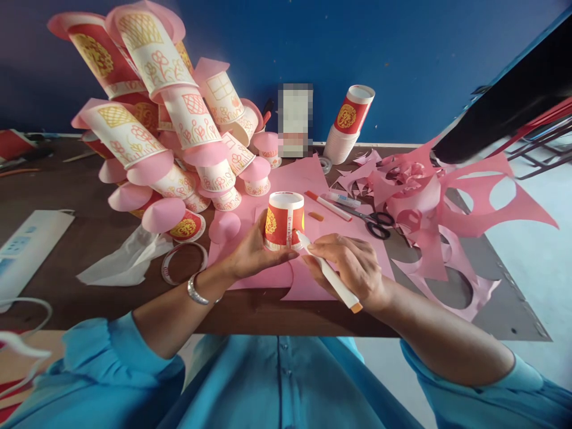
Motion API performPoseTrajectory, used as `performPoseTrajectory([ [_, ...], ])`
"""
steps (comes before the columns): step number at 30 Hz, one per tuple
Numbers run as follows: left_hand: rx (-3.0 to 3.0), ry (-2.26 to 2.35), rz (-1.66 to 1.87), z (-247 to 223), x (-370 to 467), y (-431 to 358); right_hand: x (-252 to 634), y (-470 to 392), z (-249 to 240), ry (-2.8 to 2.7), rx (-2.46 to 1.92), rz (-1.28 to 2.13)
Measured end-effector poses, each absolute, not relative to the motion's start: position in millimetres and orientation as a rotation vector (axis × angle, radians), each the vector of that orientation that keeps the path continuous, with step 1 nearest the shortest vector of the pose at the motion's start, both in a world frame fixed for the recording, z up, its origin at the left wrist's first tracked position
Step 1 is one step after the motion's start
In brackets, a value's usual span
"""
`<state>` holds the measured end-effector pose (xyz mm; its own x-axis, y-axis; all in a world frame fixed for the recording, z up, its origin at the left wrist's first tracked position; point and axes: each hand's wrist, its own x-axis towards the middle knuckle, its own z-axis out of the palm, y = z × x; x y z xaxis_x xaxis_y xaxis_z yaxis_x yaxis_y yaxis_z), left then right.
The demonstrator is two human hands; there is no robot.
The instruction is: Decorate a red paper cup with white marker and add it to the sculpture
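Note:
My left hand (257, 250) is wrapped round the side and base of a red and white paper cup (284, 221) with a gold pattern, held just over the pink paper. Its plain white seam strip faces me. In my right hand (348, 265) is a white marker pen (333, 280) with an orange end, its tip at the lower right of the cup. I cannot tell whether the tip touches the cup. Behind the cup lie an orange and white marker (328, 206), an orange cap (316, 216) and black-handled scissors (378, 225).
Decorated paper cups with pink brims (187, 113) are stacked at the left. A stack of cups (346, 128) stands by the blue wall. Cut pink paper scraps (429, 196) cover the right side. A tape roll (184, 265) and a white power strip (31, 250) lie left.

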<state>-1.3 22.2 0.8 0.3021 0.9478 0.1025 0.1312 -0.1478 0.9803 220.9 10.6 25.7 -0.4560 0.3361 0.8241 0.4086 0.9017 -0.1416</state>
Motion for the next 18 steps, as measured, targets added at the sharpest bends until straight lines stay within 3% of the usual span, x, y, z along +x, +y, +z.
performPoseTrajectory([
  [18,1.487,0.968,0.927,-1.7,-5.0,23.9,220.6,11.7,27.9,-2.072,-0.575,-0.098],
])
